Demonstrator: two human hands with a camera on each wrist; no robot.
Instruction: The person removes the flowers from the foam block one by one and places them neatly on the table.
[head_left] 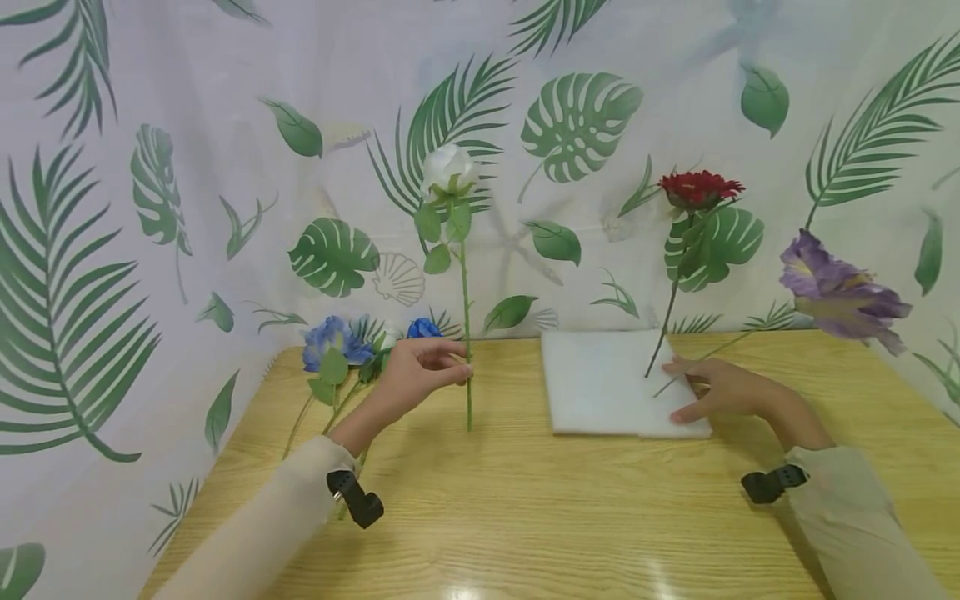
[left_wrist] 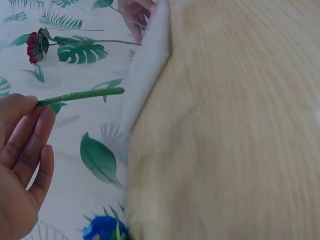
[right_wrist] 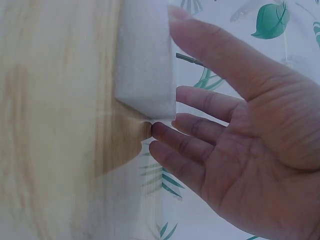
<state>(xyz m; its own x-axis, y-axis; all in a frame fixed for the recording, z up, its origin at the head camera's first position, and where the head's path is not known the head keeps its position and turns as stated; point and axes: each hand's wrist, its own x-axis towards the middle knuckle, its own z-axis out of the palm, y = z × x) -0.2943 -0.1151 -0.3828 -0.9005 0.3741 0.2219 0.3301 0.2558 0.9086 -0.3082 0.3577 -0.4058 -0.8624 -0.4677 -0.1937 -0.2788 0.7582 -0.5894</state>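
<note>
Above the left hand rises the white rose, pinched low down.

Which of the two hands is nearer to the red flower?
Right. The right hand is at the edge of the white pad, close beside the lower stem of the red flower; the left hand is farther left, pinching the white rose by its stem.

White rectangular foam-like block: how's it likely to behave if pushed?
The block probably slides rather than rolls, since it lies flat on the wood-grain table. Its foam-like look suggests it's light for its size. The red flower and purple flower on thin stems stuck in it may sway, perhaps tipping it.
</note>
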